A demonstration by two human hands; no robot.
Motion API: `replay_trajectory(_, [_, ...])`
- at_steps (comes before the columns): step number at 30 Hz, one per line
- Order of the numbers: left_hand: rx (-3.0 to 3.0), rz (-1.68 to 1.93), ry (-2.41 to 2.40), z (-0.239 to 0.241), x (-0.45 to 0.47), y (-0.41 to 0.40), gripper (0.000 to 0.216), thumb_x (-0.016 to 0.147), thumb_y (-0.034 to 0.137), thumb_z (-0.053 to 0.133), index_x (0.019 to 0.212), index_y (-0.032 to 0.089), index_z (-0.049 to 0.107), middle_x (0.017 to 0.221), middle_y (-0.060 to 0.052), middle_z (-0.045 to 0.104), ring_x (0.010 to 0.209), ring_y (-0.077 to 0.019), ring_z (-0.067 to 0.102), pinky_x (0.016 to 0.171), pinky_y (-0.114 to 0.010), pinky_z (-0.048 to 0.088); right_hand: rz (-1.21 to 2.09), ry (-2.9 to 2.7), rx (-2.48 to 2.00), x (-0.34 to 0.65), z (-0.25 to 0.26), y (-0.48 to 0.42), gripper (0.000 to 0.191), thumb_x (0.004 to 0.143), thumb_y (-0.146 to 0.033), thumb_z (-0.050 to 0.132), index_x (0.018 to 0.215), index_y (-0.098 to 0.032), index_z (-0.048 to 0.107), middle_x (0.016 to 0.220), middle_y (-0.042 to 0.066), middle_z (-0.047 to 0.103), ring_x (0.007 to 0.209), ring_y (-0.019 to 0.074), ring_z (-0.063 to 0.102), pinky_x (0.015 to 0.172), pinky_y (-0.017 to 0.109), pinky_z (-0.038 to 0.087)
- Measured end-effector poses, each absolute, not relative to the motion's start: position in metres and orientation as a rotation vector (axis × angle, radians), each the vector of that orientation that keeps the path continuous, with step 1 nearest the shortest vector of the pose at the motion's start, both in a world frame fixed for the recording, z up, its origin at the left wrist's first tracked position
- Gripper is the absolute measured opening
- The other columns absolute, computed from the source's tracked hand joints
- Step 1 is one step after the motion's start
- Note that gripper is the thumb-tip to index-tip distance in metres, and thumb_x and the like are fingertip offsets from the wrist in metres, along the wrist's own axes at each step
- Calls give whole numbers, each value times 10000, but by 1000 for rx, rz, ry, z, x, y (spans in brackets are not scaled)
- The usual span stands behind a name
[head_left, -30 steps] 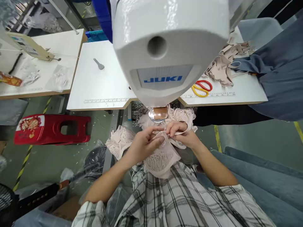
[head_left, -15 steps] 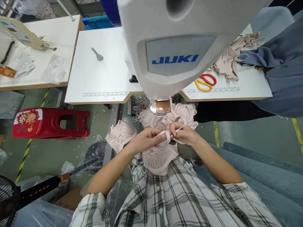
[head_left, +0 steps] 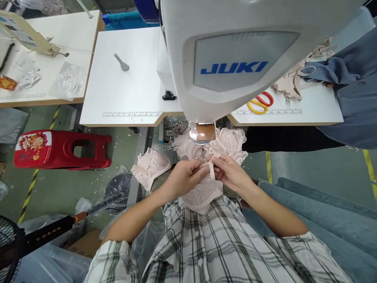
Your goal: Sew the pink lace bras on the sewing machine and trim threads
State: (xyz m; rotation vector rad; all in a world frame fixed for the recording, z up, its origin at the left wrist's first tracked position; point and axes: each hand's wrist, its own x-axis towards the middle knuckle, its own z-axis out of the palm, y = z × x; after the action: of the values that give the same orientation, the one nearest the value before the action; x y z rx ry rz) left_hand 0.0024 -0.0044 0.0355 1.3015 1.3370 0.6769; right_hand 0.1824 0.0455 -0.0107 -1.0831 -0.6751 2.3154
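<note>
A pale pink lace garment (head_left: 200,196) lies over my lap and reaches up under the white JUKI sewing machine head (head_left: 235,59). My left hand (head_left: 184,177) pinches a narrow pink strap (head_left: 209,169) of it, fingers closed. Facing it, my right hand (head_left: 231,173) grips the same strap from the other side. Both hands meet just below the machine's metal presser foot (head_left: 203,133). Another lace cup (head_left: 150,167) hangs to the left.
Red and yellow scissors (head_left: 260,103) lie on the white table (head_left: 129,98) beside a pile of beige straps (head_left: 291,84). A person in blue-grey clothing (head_left: 353,86) is at the right. On the floor at the left lies a red stool (head_left: 59,149).
My head has moved closer, so the machine fills more of the view. My hands have shifted the strap slightly, and the right fingers now stretch out along it.
</note>
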Motion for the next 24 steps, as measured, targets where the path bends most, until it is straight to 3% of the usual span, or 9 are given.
replay_trajectory(4, [1283, 701, 1350, 37, -6, -1, 423, 892, 439, 585, 585, 184, 445, 540, 62, 331, 512, -75, 277, 466, -212, 202, 1988, -927, -1103, 198, 4, 71, 325, 629, -498, 885, 750, -222, 764, 666, -24, 601, 578, 79, 503, 554, 209, 466])
replay_trajectory(9, [1402, 663, 1387, 40, -10, 3, 430, 895, 408, 589, 554, 174, 473, 521, 54, 348, 511, -77, 293, 473, -224, 192, 2084, -1623, -854, 196, 28, 80, 239, 803, -458, 759, 793, -221, 793, 1068, 59, 701, 916, 174, 646, 780, 300, 539])
replay_trajectory(13, [1495, 606, 1436, 42, -10, 4, 404, 857, 253, 576, 514, 181, 374, 493, 68, 287, 493, -73, 264, 480, -228, 179, 1780, -1955, -791, 184, 40, 71, 195, 902, -380, 666, 876, -241, 800, 911, 41, 712, 865, 170, 649, 769, 297, 513])
replay_trajectory(15, [1538, 625, 1426, 43, -10, 3, 364, 836, 242, 599, 534, 183, 405, 523, 53, 362, 526, -89, 339, 497, -220, 235, 1684, -1962, -782, 183, 43, 69, 180, 909, -359, 665, 880, -248, 803, 856, 36, 708, 821, 165, 651, 732, 288, 508])
replay_trajectory(17, [1572, 741, 1394, 40, -7, 0, 316, 842, 298, 637, 591, 178, 488, 693, -10, 550, 667, -132, 489, 567, -222, 352, 1683, -1889, -766, 184, 45, 70, 159, 895, -354, 686, 882, -254, 809, 855, 35, 715, 798, 161, 651, 713, 282, 511])
replay_trajectory(19, [1541, 914, 1393, 34, 2, -5, 271, 882, 355, 625, 693, 174, 555, 882, -67, 627, 789, -164, 557, 642, -243, 433, 1727, -1752, -798, 185, 46, 74, 156, 870, -371, 716, 873, -249, 812, 866, 37, 720, 768, 154, 647, 691, 276, 513])
replay_trajectory(24, [1666, 1229, 1587, 13, 19, -9, 209, 989, 320, 492, 1106, 177, 588, 703, 14, 600, 543, -110, 522, 521, -220, 419, 1888, -1572, -938, 189, 43, 103, 284, 805, -499, 756, 855, -224, 806, 847, 42, 724, 771, 158, 652, 675, 270, 519])
